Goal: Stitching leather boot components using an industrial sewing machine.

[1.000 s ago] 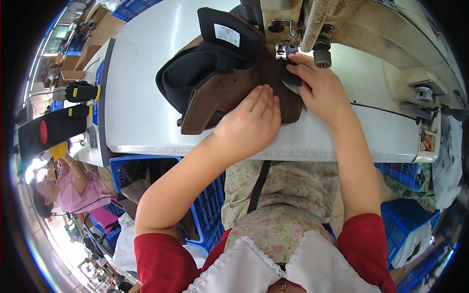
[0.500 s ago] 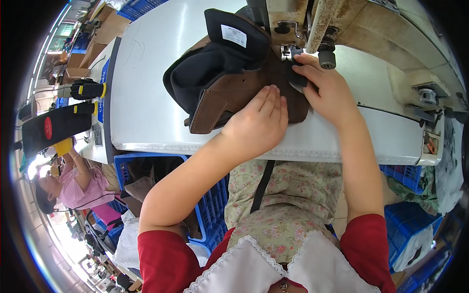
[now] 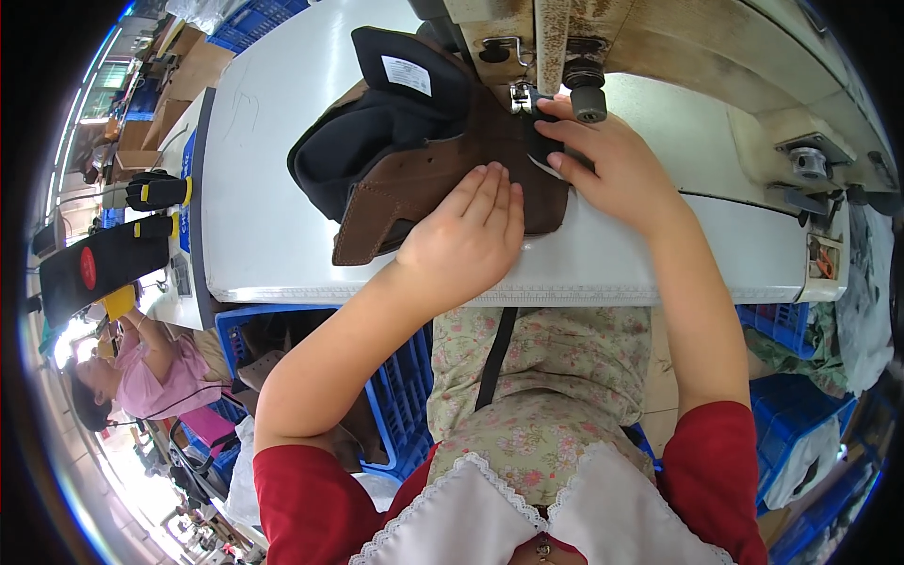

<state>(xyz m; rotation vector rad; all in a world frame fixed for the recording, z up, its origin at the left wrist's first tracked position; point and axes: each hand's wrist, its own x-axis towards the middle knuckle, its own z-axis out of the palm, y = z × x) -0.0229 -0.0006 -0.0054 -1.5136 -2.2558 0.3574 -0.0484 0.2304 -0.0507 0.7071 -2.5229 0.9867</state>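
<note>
A brown leather boot upper [image 3: 414, 193] with a black lining [image 3: 367, 141] lies on the white sewing machine table, its black tongue [image 3: 400, 66] standing up with a white label on it. The leather runs under the presser foot [image 3: 520, 97] of the sewing machine. My left hand [image 3: 466, 231] is laid flat on the leather, fingers stretched out together. Beside the presser foot, my right hand [image 3: 603, 160] has its fingers bent and apart, their tips touching a small black piece [image 3: 539, 141] on the leather. The needle point and stitch line are too small to make out.
The machine's stained arm [image 3: 697, 47] and a black knob [image 3: 589, 99] hang close above my right hand. Blue crates [image 3: 400, 414] stand below the table, one with brown pieces inside. At far left a person in pink [image 3: 165, 377] works at another machine.
The whole view has shifted, so the machine, boot upper and both hands appear further left. Against the presser foot, the boot upper and my hands have hardly moved.
</note>
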